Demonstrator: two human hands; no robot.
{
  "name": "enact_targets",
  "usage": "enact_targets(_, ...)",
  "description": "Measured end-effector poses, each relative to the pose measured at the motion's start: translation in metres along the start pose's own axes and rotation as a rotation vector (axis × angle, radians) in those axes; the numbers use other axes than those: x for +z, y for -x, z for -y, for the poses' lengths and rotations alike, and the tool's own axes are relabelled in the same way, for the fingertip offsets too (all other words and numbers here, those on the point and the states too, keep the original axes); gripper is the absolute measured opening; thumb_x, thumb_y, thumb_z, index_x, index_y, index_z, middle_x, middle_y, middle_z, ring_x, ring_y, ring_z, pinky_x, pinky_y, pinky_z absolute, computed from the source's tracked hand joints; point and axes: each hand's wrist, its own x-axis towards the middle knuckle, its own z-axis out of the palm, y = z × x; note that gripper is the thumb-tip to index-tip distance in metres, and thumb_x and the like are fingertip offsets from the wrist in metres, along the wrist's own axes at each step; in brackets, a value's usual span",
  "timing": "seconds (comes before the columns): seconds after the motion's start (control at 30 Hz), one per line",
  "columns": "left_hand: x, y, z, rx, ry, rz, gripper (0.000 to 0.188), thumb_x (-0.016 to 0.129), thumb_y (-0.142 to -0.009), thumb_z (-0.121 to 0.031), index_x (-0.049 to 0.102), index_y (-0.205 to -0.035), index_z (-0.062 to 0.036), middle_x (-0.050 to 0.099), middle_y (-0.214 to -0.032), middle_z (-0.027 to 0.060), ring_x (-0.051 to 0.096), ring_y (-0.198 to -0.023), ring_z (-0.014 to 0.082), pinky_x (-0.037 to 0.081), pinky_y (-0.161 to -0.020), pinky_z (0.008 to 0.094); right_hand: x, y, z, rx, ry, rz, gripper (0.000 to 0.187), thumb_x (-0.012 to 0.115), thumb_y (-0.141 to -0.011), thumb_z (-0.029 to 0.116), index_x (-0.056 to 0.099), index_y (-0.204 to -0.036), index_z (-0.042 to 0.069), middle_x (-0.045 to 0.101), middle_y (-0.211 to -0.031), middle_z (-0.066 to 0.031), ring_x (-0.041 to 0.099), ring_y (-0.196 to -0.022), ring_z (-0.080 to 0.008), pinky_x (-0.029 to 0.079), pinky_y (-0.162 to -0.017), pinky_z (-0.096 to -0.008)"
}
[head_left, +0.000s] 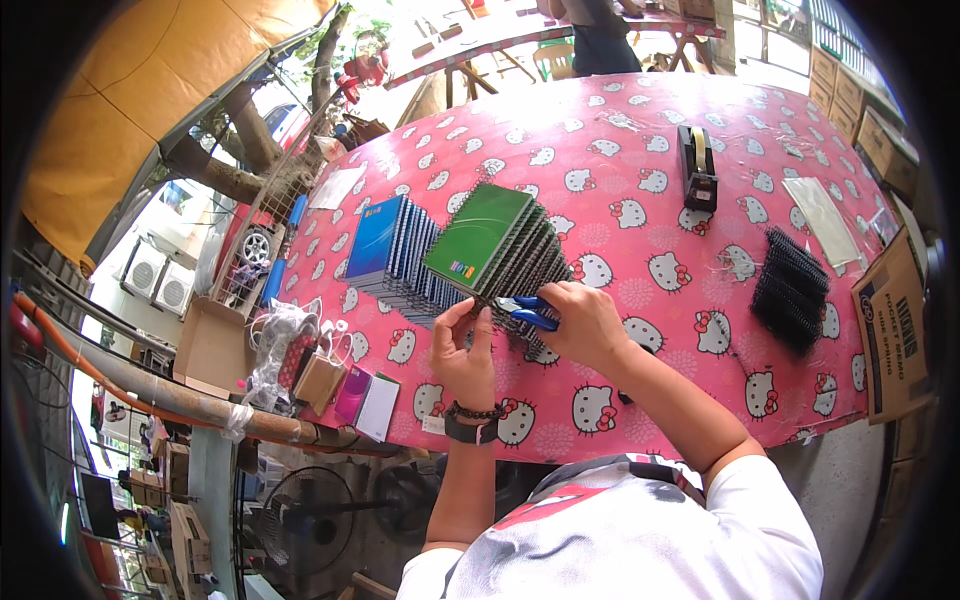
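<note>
A tall stack of green spiral notebooks stands on the table in front of me, its coils along the sides. Close against its left is a stack of blue spiral notebooks. My right hand is closed round the blue handles of a pair of pliers, whose jaws point at the near lower corner of the green stack. At that same corner, my left hand has its thumb and forefinger drawn together. Whatever lies between those fingertips is too small to make out.
A tape dispenser stands at the far right, with a heap of black spiral coils nearer. An open cardboard box sits at the right edge. Plastic wrap and small notebooks lie at the left edge. Another person stands beyond the table.
</note>
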Motion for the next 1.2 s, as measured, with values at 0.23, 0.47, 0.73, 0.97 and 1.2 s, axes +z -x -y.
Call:
enact_targets(0.23, 0.002, 0.002, 0.003, -0.001, 0.039, -0.024, 0.019, 0.068, -0.082, -0.001, 0.059, -0.098, -0.0006, 0.063, -0.088, 0.0023, 0.058, -0.077, 0.0067, 0.046, -0.066, 0.0190, -0.004, 0.004, -0.009, -0.060, 0.053, -0.130, 0.040, 0.075, -0.061, 0.019, 0.055, -0.092, 0.005, 0.060, -0.089, -0.0121, 0.059, -0.088, -0.0303, 0.048, -0.076, -0.0409)
enact_targets(0.47, 0.002, 0.003, 0.008, 0.080, -0.114, -0.008, 0.018, 0.069, -0.080, 0.000, 0.059, -0.096, -0.0009, 0.062, -0.087, 0.0020, 0.058, -0.077, 0.0070, 0.047, -0.068, 0.0194, 0.000, -0.001, -0.007, -0.034, 0.065, -0.037, 0.039, 0.075, -0.062, 0.018, 0.054, -0.093, 0.006, 0.059, -0.090, -0.0115, 0.059, -0.092, -0.0301, 0.047, -0.077, -0.0412)
enact_targets(0.73, 0.000, 0.004, 0.009, 0.025, -0.074, -0.008, 0.019, 0.070, -0.080, -0.002, 0.058, -0.095, -0.0016, 0.062, -0.085, 0.0018, 0.057, -0.074, 0.0065, 0.048, -0.066, 0.0195, -0.004, 0.005, -0.014, 0.020, 0.047, 0.011, 0.038, 0.074, -0.063, 0.019, 0.055, -0.093, 0.007, 0.059, -0.089, -0.0108, 0.057, -0.094, -0.0284, 0.046, -0.079, -0.0402)
enact_targets(0.97, -0.001, 0.006, 0.012, -0.011, 0.004, 0.008, 0.020, 0.070, -0.080, 0.000, 0.057, -0.095, -0.0026, 0.062, -0.086, 0.0015, 0.058, -0.075, 0.0068, 0.047, -0.065, 0.0195, 0.003, 0.003, -0.013, -0.042, 0.113, 0.011, 0.039, 0.075, -0.063, 0.021, 0.055, -0.094, 0.007, 0.058, -0.090, -0.0100, 0.057, -0.096, -0.0275, 0.045, -0.080, -0.0393)
enact_targets(1.2, -0.005, 0.007, 0.020, -0.011, 0.092, 0.037, 0.023, 0.069, -0.078, 0.004, 0.055, -0.093, -0.0037, 0.060, -0.094, 0.0042, 0.058, -0.078, 0.0082, 0.048, -0.064, 0.0198, -0.004, 0.005, -0.013, 0.078, 0.014, 0.116, 0.036, 0.073, -0.065, 0.021, 0.056, -0.093, 0.008, 0.059, -0.089, -0.0101, 0.057, -0.094, -0.0275, 0.045, -0.079, -0.0388)
